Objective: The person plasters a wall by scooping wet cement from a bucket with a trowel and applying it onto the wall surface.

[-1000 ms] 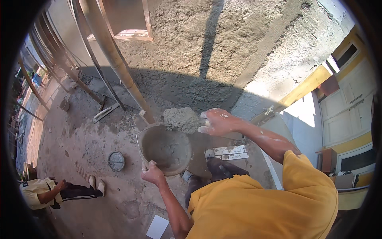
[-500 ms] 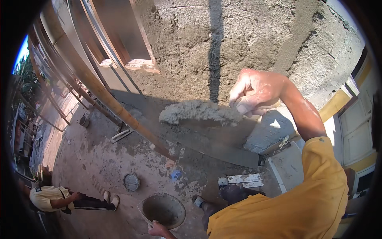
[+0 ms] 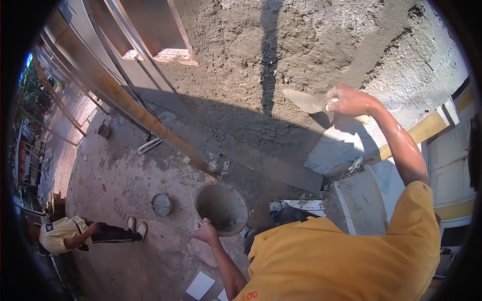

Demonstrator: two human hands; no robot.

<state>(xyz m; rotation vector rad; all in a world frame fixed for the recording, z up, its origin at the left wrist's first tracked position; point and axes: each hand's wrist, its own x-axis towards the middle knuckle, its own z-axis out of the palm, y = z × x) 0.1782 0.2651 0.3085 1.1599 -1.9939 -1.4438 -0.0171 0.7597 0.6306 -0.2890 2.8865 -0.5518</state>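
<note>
My right hand [image 3: 345,100], dusted with mortar, is closed round the handle of a pointed trowel [image 3: 303,101]. Its pale blade shows almost bare and points left, in front of the rough mortar wall [image 3: 321,55]; whether it touches the wall I cannot tell. Lower down, my left hand [image 3: 206,232] grips the rim of a dark grey bucket [image 3: 242,203], tipped so that its inside shows. Some wet mortar [image 3: 223,220] lies in the bottom of the bucket. The trowel's handle is hidden in my fist.
A slanting bamboo pole [image 3: 133,110] crosses the left side. On the ground stands a small bucket [image 3: 161,204]; another person [image 3: 70,235] is at the far left. A tap [image 3: 355,164] juts out by the low ledge, with white tiles [image 3: 200,285] at the bottom.
The mortar heaped in front of my right hand is gone, and the trowel's blade now shows. My right hand has shifted slightly right. My left hand has raised the bucket closer to the wall.
</note>
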